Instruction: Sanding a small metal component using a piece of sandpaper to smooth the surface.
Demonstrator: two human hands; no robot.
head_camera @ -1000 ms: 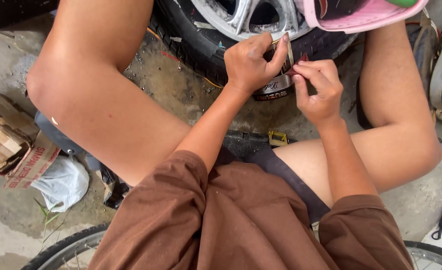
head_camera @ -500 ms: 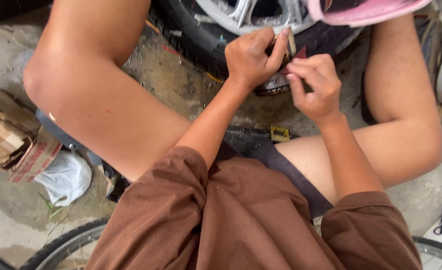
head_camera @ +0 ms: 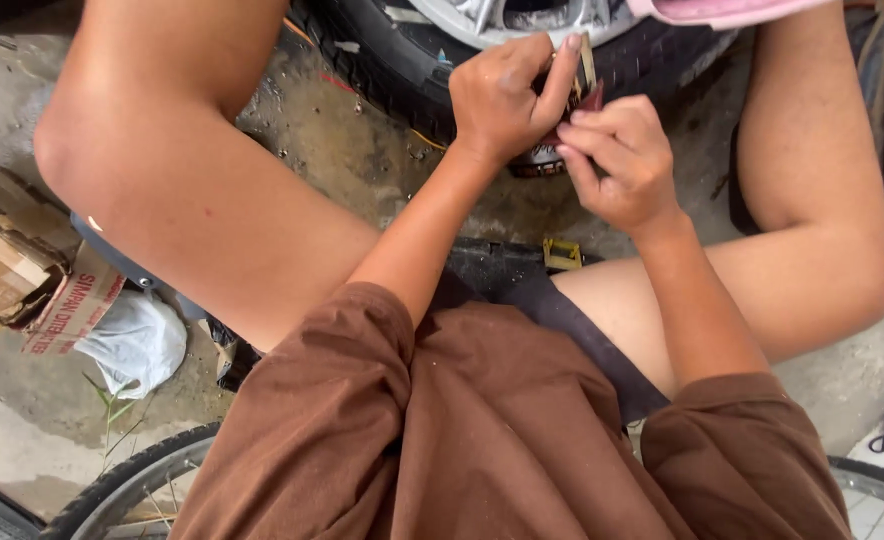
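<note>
A: What are the hands doing?
B: The left hand (head_camera: 502, 95) and right hand (head_camera: 617, 160) both pinch one small flat piece (head_camera: 586, 75) between them.
A: And past them?
B: A black tyre (head_camera: 402, 70), just behind the hands.

Two hands working a small object beside a tyre

The left hand (head_camera: 502, 95) is gripping a thin flat strip (head_camera: 587, 65) while the right hand (head_camera: 622, 160) is pinching it, just above the black tyre (head_camera: 382, 70) lying on the dirty concrete floor (head_camera: 362, 170).
</note>
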